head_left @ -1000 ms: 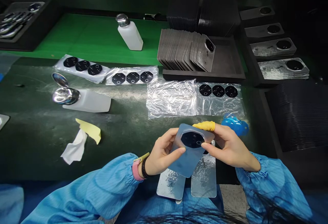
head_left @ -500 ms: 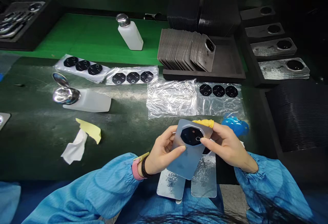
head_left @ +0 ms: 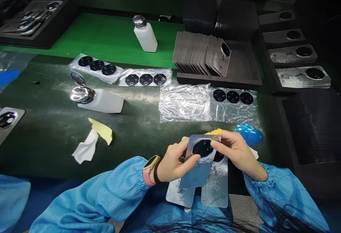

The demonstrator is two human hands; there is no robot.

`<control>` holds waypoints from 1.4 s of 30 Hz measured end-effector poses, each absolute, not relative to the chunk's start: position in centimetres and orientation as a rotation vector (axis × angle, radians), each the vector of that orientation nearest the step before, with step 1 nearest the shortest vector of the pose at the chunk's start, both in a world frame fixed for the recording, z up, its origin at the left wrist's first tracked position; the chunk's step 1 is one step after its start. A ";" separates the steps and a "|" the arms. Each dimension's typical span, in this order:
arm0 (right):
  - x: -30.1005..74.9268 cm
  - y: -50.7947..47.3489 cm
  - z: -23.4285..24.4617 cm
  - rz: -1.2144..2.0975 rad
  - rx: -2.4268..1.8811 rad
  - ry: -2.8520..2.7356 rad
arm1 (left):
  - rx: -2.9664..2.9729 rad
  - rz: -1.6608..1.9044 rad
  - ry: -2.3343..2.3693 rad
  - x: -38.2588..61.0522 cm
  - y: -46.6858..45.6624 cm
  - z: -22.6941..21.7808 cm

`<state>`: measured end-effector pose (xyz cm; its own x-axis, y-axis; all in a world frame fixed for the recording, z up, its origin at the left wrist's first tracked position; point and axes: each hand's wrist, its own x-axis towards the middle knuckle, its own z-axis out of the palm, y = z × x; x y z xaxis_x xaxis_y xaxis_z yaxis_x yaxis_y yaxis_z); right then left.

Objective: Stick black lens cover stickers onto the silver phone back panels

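Note:
My left hand [head_left: 177, 163] grips the left edge of a silvery-blue phone back cover [head_left: 195, 172], thumb on its face. At the cover's upper right corner, my right hand [head_left: 237, 151] pinches it, with the thumb beside the black octagonal camera panel [head_left: 204, 148] and a yellow finger cot [head_left: 215, 132] on a finger behind. Beneath it, two more silver covers lie at the table's front edge, a left cover [head_left: 179, 194] and a right cover [head_left: 217, 188], both partly hidden by the held one.
Beyond my hands lie clear film [head_left: 184, 101] and sheets of black octagonal stickers [head_left: 233, 97]. A white bottle [head_left: 106, 101] lies to the left near paper scraps [head_left: 86, 146]. A black tray [head_left: 241, 58] holds a row of covers. Blue film [head_left: 249, 135] sits by my right hand.
The view has swung left, so the table's things appear further right. The held cover has tilted and sits slightly lower in view; both hands keep their grip.

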<state>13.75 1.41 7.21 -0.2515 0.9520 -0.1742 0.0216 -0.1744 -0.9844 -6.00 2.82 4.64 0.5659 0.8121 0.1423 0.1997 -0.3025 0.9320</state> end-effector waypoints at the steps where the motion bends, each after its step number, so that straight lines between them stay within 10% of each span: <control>1: 13.8 1.4 7.3 1.537 -1.206 -1.301 | 1.845 0.781 0.825 -6.0 2.7 4.6; 42: 11.6 0.8 6.1 1.314 -1.526 -1.423 | 2.119 0.862 0.686 -5.6 3.1 3.8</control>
<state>11.55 0.76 6.10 -0.0987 0.9692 -0.2258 0.3025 -0.1869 -0.9346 -5.58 3.13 3.80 0.6316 0.6879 0.3575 0.1938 -0.5865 0.7864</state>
